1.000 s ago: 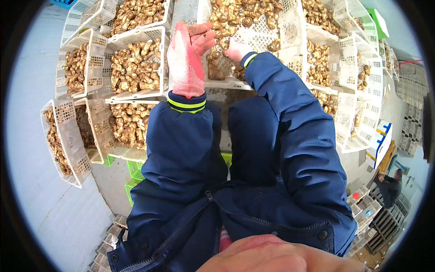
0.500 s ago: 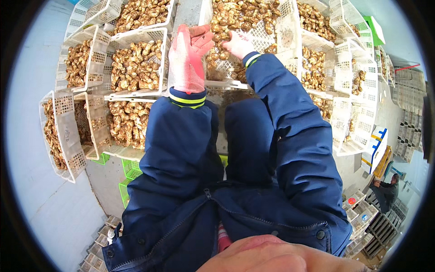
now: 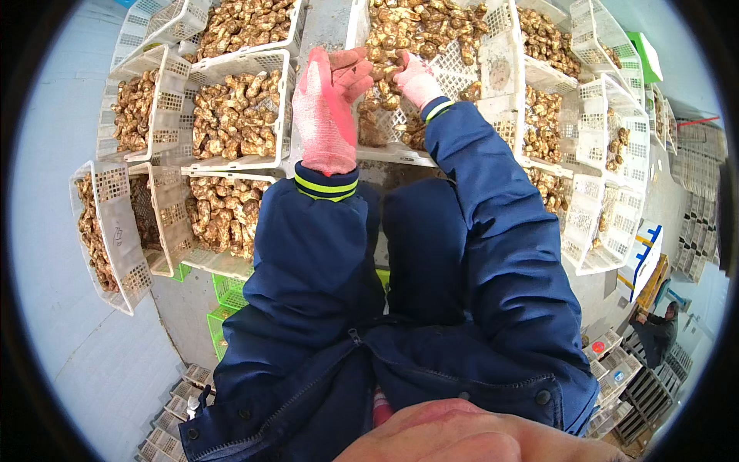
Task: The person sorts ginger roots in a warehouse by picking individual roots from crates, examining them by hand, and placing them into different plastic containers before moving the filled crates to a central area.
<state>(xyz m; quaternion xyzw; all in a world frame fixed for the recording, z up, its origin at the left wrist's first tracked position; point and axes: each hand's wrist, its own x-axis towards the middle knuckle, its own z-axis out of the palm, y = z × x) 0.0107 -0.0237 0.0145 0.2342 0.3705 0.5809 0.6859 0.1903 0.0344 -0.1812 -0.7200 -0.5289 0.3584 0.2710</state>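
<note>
My left hand [image 3: 327, 115], in a pink-and-white glove, is raised over the left edge of the middle white crate [image 3: 500, 73]. Its palm faces up and inward, the fingers are loosely bent and apart, and nothing shows in them; the finger farthest from me is stained brown. My right hand [image 3: 418, 81], gloved alike, reaches into that crate. Its thumb and fingers close around a small brown mushroom, mostly hidden by the glove. Brown-and-cream mushrooms [image 3: 423, 31] heap toward the crate's far side, and the perforated crate bottom shows beside my right hand.
White perforated crates of mushrooms stand on the left [image 3: 239, 115] and right [image 3: 543, 123]. Green crates [image 3: 229, 291] sit on the floor below them at left. Stacked crates [image 3: 616, 369] and a seated person [image 3: 658, 331] are at far right. My knees are against the near side.
The crates and both hands appear shifted slightly right and down in the picture. My right hand's fingers have drawn together at the mushrooms; my left hand keeps about the same pose.
</note>
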